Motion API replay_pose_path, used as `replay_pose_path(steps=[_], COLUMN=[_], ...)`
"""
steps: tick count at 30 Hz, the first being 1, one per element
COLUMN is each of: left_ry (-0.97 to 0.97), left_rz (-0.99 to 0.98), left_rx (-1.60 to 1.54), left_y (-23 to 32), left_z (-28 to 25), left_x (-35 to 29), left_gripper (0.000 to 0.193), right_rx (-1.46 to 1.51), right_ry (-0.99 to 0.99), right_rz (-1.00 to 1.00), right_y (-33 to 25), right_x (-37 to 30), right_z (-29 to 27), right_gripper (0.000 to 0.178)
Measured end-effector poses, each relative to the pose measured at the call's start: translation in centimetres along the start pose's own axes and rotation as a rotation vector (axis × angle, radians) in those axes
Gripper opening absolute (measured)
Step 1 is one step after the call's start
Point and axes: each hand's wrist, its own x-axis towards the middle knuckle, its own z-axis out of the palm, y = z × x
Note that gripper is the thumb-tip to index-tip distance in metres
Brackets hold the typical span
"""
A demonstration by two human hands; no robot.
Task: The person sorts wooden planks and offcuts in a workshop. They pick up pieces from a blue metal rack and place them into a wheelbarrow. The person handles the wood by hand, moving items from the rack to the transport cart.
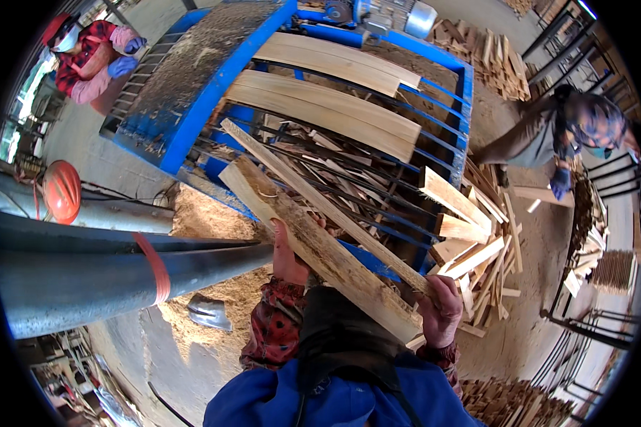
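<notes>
My left hand (pixel 287 255) is closed around a wide, rough-edged board (pixel 349 276), its thumb on the near side and fingertips showing beyond. The board slants across in front of me, its far end over the blue machine frame (pixel 214 92). My right hand (pixel 441 307) grips the near end of a narrow wood strip (pixel 324 204), lying almost parallel beyond the board. The wide board's near end is close beside this hand. Farther off, two pairs of pale planks (pixel 327 107) rest on the frame's bars.
Offcuts (pixel 477 242) are piled at the frame's right. Large grey pipes (pixel 121 274) stand at left, near sawdust (pixel 214 213) and a metal scoop (pixel 210 313). One person (pixel 89 60) is at far left; another (pixel 584 128) bends at right by stacked wood.
</notes>
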Motion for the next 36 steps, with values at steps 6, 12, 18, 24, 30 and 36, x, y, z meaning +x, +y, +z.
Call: replay_pose_path(steps=[6,12,18,24,30,36], left_ry=[0.208,0.281,0.140,0.235,0.296,0.279], left_rz=[0.122,0.104,0.076,0.080,0.154,0.128], left_rx=[0.020,-0.058,-0.141,-0.083,-0.057,-0.046], left_y=[0.0,-0.1,-0.1,-0.2,0.0,-0.4], left_z=[-1.5,0.0,1.4,0.8,-0.1,-2.3], left_x=[-0.5,-2.6,-3.4,-3.8,-5.2,-6.8], left_gripper=[0.083,0.096,0.095,0.090,0.083,0.062], right_rx=[0.248,0.159,-0.224,-0.086,-0.168,-0.213], right_ry=[-0.217,-0.434,-0.720,-0.913,-1.054,-1.051], right_rz=[0.171,0.261,-0.120,0.047,0.169,0.114], right_y=[2.2,3.5,4.6,5.4,5.4,4.0], right_x=[-1.2,-2.1,-0.7,2.0,2.9,2.7], right_z=[-0.9,-1.9,-0.7,3.5,5.6,6.9], right_gripper=[0.029,0.026,0.038,0.081,0.088,0.081])
